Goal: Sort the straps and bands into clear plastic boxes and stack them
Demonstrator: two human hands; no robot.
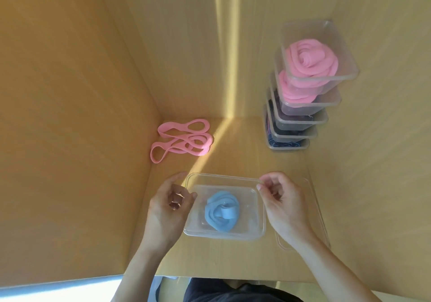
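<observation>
Now a blue band [222, 213] is sitting coiled up in a clear box [256, 228] on the surface [233, 157], right in front of the person. It is looking soft, light and springy, so it may uncurl; its loose end is pointing up and to the right. The box is looking thin and bendy, best held by its rim. The left hand [168, 208] and right hand [279, 199] are curling their fingers, each pinching the rim in its grip. A pink band [182, 140] is lying loose by the left wall, stretching left to right. A stack of boxes [307, 87] is waiting further back.
</observation>
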